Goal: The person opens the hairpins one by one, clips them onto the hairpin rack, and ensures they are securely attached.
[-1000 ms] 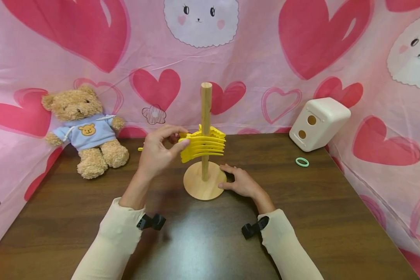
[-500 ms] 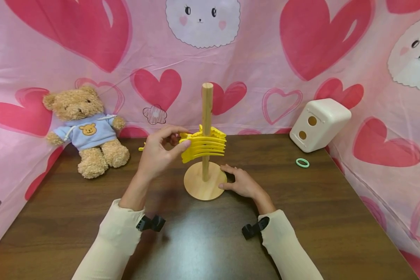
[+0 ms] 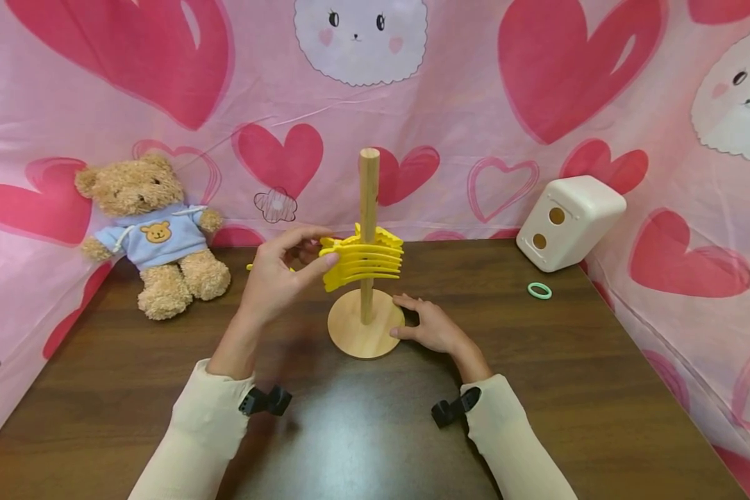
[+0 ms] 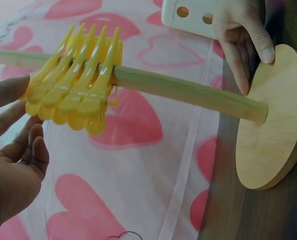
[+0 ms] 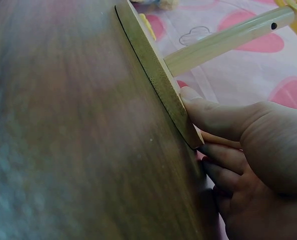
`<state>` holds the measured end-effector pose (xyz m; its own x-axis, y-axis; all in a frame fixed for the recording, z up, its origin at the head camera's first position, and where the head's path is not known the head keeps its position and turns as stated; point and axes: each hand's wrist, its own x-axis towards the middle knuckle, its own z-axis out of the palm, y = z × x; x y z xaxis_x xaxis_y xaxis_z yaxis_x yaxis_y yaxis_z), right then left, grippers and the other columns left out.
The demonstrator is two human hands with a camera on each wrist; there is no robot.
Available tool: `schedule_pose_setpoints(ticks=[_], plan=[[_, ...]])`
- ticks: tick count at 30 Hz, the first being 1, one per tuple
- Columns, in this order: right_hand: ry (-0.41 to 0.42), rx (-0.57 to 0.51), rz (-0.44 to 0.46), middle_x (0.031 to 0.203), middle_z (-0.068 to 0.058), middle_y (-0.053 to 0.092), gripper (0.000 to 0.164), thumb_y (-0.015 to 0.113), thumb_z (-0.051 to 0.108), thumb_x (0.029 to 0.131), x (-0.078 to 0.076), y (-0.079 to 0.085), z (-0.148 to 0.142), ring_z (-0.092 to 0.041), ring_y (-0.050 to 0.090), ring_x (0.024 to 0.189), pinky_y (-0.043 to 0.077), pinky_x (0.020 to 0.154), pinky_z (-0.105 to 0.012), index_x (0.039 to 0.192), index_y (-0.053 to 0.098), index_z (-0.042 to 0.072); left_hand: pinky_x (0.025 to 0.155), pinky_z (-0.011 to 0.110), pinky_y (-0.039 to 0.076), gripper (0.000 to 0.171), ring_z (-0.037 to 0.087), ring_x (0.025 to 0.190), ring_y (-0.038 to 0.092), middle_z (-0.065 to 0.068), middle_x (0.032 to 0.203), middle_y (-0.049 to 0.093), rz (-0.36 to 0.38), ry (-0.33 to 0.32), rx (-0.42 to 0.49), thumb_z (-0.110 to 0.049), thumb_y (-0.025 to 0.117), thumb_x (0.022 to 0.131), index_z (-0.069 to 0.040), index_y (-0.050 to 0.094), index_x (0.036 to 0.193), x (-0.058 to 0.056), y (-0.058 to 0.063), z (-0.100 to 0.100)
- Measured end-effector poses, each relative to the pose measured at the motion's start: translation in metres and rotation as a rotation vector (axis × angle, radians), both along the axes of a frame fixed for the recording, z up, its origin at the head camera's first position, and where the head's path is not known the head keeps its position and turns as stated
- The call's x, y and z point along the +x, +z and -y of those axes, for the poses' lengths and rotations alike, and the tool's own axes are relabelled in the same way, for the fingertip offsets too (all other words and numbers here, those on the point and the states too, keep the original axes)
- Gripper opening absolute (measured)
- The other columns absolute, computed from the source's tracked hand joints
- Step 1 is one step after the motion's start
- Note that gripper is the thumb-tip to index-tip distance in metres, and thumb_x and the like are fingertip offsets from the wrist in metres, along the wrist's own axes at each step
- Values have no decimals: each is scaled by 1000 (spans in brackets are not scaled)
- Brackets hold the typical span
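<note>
A yellow hair claw clip [image 3: 365, 260] sits partway up the upright pole of a wooden stand [image 3: 367, 184], its teeth lying across both sides of the pole. My left hand [image 3: 275, 271] is at the clip's left end, thumb in front and fingertips behind. In the left wrist view, thumb and forefinger lightly pinch the clip's [image 4: 68, 100] end, and the other fingers hang curled away from it. My right hand [image 3: 436, 328] holds the stand's round base [image 3: 356, 340] at the right rim. The right wrist view has the thumb [image 5: 203, 112] on the base's upper face, other fingers by its edge.
A teddy bear in a blue top [image 3: 156, 236] sits at the back left. At the back right stands a white box with two round holes [image 3: 571, 222], a mint-green ring [image 3: 539, 291] before it. Something small and yellow [image 3: 250, 267] shows behind my left hand.
My left hand has drawn slightly left, its fingers a little looser at the clip's end. The clip, the stand and my right hand stay put.
</note>
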<state>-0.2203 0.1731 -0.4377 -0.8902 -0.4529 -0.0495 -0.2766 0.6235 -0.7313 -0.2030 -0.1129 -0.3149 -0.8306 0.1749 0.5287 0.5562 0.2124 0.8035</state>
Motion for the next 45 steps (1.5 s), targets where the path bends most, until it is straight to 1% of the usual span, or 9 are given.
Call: schedule_pose_setpoints(ticks=[9,17,23,31,33,35,38,41,45], plan=[[-17,2,14,155,-19,41,69,77,25,92,0,0,1,-44,24,148,19,119,-57,149,48,2,73,22,52,32,19,89,64,12,110,70,-5,15,-7,-4,77,89,-2,71,120,2,-2,21],[-13,-5,9,154,-20,42,68,78,25,92,1,1,1,-44,25,147,19,119,-57,149,49,0,82,22,51,30,13,95,65,12,110,71,-13,106,-26,-7,73,93,-3,71,123,0,-7,42],[-13,5,1,154,-20,42,68,77,25,92,0,0,0,-45,26,147,20,118,-58,149,49,0,79,19,49,31,8,92,64,4,105,72,6,177,-48,-7,75,92,-2,72,122,-7,-15,55],[-10,-1,1,155,-21,41,68,77,25,92,2,2,1,-46,26,147,21,118,-59,149,49,0,79,18,49,33,5,94,63,-7,106,71,94,217,4,-10,75,92,0,70,124,-23,-35,72],[-9,-4,4,155,-21,41,68,77,25,92,3,2,1,-46,26,147,21,118,-59,149,49,0,81,17,49,36,4,97,62,-4,109,71,133,236,6,-13,75,93,0,69,125,-26,-41,76],[-9,-4,6,155,-21,41,68,77,26,92,3,2,2,-46,26,147,21,118,-59,149,49,0,85,17,48,39,4,100,62,5,114,71,179,263,7,-17,76,93,0,68,126,-31,-47,78],[-11,0,8,155,-21,41,68,77,26,92,3,2,2,-46,26,147,21,118,-59,149,49,1,89,17,47,44,8,106,61,14,122,68,247,300,-17,-23,76,93,0,67,129,-38,-58,83],[-16,-2,13,155,-21,41,68,77,27,92,3,3,1,-46,26,147,21,118,-59,149,49,1,95,24,48,49,18,112,61,17,127,65,309,318,-45,-28,77,92,0,65,131,-45,-68,87],[-20,-5,16,155,-21,40,68,77,26,92,3,3,1,-47,25,147,21,118,-60,149,49,1,107,42,43,56,32,123,56,19,133,62,372,310,-73,-32,80,90,-1,63,133,-55,-81,91]])
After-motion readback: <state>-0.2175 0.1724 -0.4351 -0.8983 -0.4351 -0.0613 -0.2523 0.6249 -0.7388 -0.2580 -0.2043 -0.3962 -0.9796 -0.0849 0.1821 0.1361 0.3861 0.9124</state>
